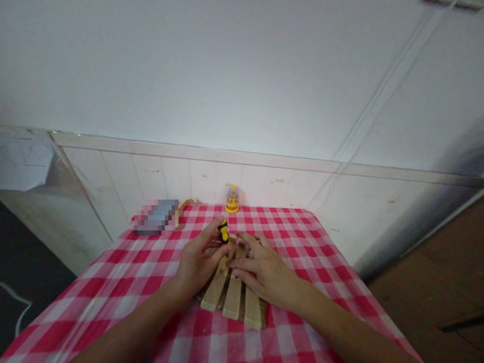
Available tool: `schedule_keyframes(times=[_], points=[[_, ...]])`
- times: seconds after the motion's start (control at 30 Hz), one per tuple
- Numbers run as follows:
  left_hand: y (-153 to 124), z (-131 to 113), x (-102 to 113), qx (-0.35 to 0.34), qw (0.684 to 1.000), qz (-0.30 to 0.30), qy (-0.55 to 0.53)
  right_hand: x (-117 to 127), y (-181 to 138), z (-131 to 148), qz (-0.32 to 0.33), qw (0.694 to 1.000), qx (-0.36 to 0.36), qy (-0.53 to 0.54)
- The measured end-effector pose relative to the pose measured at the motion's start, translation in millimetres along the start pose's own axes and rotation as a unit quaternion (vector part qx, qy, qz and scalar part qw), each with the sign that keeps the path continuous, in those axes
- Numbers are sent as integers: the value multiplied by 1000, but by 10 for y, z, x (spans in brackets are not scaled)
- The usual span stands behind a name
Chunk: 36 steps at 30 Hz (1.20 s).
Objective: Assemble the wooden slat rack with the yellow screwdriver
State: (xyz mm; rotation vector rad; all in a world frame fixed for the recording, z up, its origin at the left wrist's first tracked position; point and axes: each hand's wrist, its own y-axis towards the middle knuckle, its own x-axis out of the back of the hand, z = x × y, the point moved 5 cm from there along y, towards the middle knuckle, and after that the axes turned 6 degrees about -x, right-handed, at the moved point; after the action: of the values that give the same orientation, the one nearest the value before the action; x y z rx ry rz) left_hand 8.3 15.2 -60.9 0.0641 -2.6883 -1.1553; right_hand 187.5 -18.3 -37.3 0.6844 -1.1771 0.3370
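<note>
My left hand is closed around a short screwdriver with a yellow and black handle. The tool stands nearly upright over wooden slats, its tip hidden by my fingers. Three pale wooden slats lie side by side, fanning apart towards me, over something brownish that shows in the gaps. A dark round screw or hole shows on the left slat beside my left thumb. My right hand lies across the middle and right slats with its fingers spread, the fingertips touching the wood.
A red and white checked cloth covers the table. At its far edge stands a yellow-based container with a clear top. A blurred-out grey object and a curved wooden piece lie at the back left. A panelled wall rises behind.
</note>
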Motion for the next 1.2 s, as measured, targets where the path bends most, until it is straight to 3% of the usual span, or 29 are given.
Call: schedule_keyframes(times=[0.23,0.47,1.2], points=[[34,5,-10,-5,999,17,34,6,9,7,2,1000,0,1],[57,-1,-21,-55,994,37,88,24,18,17,12,1000,-3,-2],[31,-29,-58,-31,995,97,11,-1,3,-4,13,1000,-2,-10]])
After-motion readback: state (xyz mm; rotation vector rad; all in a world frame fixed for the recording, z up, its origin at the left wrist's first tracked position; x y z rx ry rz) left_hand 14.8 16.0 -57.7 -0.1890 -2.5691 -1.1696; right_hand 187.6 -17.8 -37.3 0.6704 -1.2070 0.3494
